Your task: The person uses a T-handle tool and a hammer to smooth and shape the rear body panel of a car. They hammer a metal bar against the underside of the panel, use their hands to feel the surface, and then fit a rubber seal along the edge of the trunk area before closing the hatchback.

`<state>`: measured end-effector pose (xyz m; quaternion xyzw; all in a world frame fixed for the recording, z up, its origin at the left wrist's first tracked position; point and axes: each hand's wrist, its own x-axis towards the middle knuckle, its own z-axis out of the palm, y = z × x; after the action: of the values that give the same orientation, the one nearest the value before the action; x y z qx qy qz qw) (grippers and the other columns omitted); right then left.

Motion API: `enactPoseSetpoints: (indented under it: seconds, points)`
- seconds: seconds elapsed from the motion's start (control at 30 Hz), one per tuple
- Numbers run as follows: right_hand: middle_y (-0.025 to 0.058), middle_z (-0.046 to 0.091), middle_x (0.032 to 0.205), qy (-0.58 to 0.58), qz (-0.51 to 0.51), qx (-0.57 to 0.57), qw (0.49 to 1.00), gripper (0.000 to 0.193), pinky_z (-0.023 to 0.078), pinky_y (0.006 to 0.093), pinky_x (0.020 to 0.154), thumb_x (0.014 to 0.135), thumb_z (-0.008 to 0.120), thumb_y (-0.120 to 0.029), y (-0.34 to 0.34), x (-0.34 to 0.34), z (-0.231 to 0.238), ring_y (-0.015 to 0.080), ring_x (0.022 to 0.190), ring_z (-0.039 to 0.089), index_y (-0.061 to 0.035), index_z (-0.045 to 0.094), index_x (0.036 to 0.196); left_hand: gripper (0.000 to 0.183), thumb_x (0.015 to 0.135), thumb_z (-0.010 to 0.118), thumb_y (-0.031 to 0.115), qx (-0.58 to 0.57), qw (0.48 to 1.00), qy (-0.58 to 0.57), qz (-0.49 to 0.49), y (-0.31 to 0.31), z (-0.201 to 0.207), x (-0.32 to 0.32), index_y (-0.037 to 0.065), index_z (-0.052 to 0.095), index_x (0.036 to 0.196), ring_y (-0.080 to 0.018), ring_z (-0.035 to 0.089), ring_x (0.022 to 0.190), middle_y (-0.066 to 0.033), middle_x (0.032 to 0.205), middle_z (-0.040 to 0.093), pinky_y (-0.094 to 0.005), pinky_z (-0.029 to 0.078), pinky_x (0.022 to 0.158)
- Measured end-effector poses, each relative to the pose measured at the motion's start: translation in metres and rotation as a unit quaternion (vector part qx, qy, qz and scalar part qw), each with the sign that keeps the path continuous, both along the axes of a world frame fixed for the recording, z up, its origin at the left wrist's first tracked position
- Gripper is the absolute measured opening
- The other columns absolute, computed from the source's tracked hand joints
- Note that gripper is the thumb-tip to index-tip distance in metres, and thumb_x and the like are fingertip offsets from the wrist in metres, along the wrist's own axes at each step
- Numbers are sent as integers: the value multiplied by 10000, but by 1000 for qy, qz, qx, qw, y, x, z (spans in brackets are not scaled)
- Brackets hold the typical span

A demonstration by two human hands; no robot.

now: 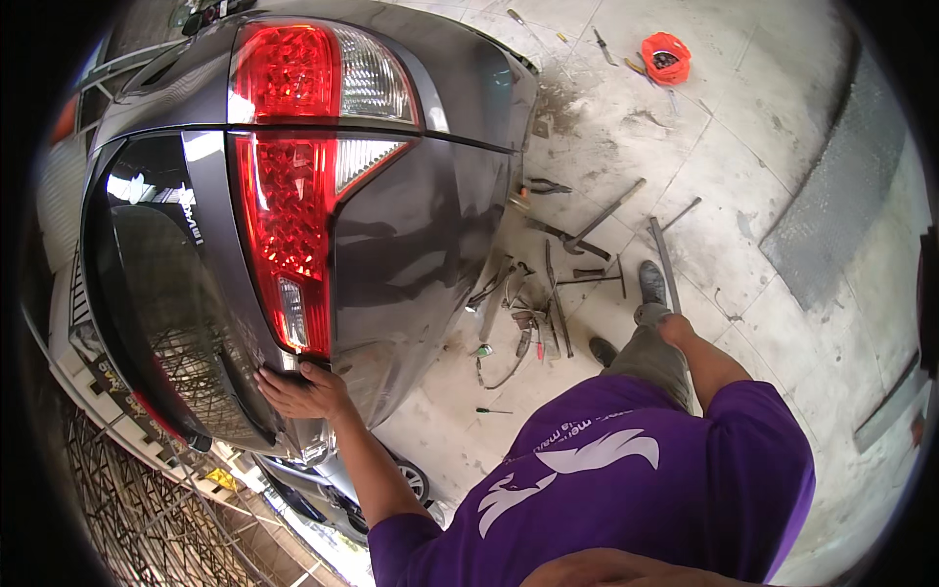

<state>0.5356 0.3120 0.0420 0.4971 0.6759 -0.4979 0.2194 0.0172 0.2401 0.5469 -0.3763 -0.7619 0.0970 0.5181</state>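
My left hand [305, 391] lies against the rear of a dark grey car [411, 235], just under the lower end of the red and clear tail light [289, 235]. Its fingers are stretched out along the tailgate edge and the thumb is apart from them; it holds nothing. My right hand [675, 331] rests by my knee, on the grey trousers [650, 362]. The fingers of that hand are mostly hidden, so its grip does not show.
Hand tools lie on the pale floor beside the car, among them a long-handled hammer [604, 217], pliers [548, 186], a screwdriver [494, 411] and a metal bar [665, 264]. Farther off are an orange bag [666, 59] and a grey mat [831, 205]. Another car [342, 489] stands behind.
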Motion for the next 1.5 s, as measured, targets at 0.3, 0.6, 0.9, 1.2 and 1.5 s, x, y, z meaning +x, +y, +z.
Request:
enactPoseSetpoints:
  seconds: [0.3,0.6,0.9,1.2,1.5]
  points:
    - [180,664,1010,-22,103,-17,994,346,492,433,874,819,490,-313,19,-1,-32,363,966,624,-46,695,901,689,963,321,523,-6,1000,-12,-1,-3,-6,-6,-37,440,1347,-386,456,1225,-232,1344,469,-506,349,985]
    - [185,662,1014,-36,131,-17,991,327,500,434,861,825,486,-277,-1,-1,-74,347,973,628,-29,692,885,680,975,303,499,-19,1000,-19,-9,-3,-7,-10,-45,416,1367,-397,457,1221,-238,1348,454,-514,356,985]
    - [204,630,1099,210,201,55,955,349,475,449,888,897,508,-346,33,-117,-81,370,1047,596,-113,631,1126,646,988,312,472,-31,999,-8,-38,2,-11,-14,-50,420,1353,-424,460,1221,-254,1351,458,-516,372,986]
    - [149,616,1152,298,-234,-255,890,791,463,316,855,788,661,-555,112,-338,40,244,1036,588,8,489,1317,681,977,300,519,-16,999,-26,-23,-6,-11,-20,-34,414,1358,-413,459,1216,-243,1351,457,-532,367,968]
    - [41,562,1240,353,-403,-459,709,848,382,328,947,692,754,-606,108,-393,76,194,1162,497,-83,493,1306,678,979,320,506,-9,1000,-10,-24,-12,-13,-19,-57,416,1345,-418,455,1223,-255,1338,464,-523,354,994]
